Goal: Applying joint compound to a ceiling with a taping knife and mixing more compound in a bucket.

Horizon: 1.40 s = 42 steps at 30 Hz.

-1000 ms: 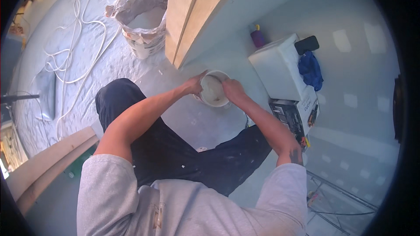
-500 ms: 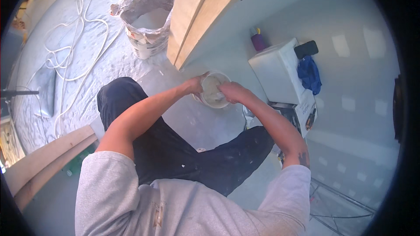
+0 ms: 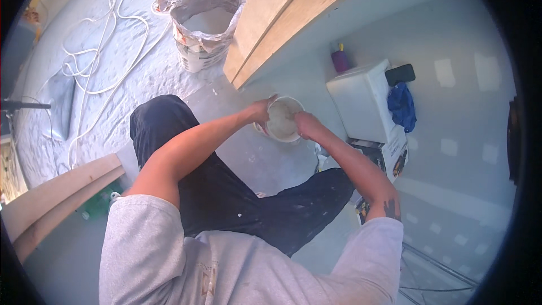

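Observation:
A small white bucket (image 3: 287, 98) stands on the grey floor beyond my bent legs, with pale, powdery or pasty material (image 3: 278, 120) inside. My left hand (image 3: 261, 110) grips the bucket's left side at the rim. My right hand (image 3: 306, 125) is closed at the right side, its fingers reaching inside the rim; whatever they hold is hidden. My forearms stretch forward over my dark trousers.
A larger bucket with a crumpled bag (image 3: 200, 53) and loose white cord (image 3: 121, 20) lie ahead left. A wooden board (image 3: 282, 5) rises ahead. At right are a white box (image 3: 358, 107), blue cloth (image 3: 402, 107), dark flat object (image 3: 400, 73) and purple container (image 3: 340, 61).
My right hand has moved from the upper right rim into the bucket, and now sits lower along its right side. My left hand keeps its grip. The view has shifted slightly.

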{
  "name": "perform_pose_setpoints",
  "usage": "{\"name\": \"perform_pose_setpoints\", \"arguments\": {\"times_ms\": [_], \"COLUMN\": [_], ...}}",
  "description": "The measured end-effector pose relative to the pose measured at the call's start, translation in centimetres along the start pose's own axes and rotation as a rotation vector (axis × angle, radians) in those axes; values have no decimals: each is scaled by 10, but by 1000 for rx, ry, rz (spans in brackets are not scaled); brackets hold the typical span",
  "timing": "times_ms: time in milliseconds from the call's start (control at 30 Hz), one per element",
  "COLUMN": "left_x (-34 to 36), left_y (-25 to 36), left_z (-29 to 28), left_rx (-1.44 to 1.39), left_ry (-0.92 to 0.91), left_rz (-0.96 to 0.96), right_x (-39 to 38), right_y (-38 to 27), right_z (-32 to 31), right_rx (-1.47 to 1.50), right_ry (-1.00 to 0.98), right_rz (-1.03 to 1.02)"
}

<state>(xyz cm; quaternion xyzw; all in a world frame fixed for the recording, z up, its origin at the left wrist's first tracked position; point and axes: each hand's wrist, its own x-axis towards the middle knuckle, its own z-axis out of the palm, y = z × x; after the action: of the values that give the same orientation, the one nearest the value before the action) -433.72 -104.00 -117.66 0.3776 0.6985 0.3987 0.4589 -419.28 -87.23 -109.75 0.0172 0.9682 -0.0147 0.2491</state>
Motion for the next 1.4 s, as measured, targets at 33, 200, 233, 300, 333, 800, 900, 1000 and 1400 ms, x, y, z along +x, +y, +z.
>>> {"name": "perform_pose_setpoints", "arguments": {"times_ms": [33,200,233,300,333,800,900,1000,1400], "left_x": [-2,-8,-9,-6,-4,-3,3,10,-16], "left_y": [-1,2,-6,-6,-5,-7,-4,3,24], "left_z": [-2,-6,-9,-4,-1,-6,1,7,5], "left_rx": [-30,-95,-118,-8,105,2,40,85,-51], "left_ry": [-11,-8,-13,28,76,-11,27,53,130], "left_rz": [2,-32,-32,22,72,-70,1,46,-51], "right_x": [7,23,28,27,23,13,-3,-12,13], "right_y": [3,-20,-30,-34,-28,3,5,-4,22], "right_z": [-3,-66,-74,-76,-68,-44,-6,27,-46], "right_rx": [-4,125,124,-155,-155,312,50,222,59], "right_ry": [1,161,161,135,129,221,118,-58,-24], "right_rz": [-3,-359,-367,-371,-364,8,0,55,275]}}
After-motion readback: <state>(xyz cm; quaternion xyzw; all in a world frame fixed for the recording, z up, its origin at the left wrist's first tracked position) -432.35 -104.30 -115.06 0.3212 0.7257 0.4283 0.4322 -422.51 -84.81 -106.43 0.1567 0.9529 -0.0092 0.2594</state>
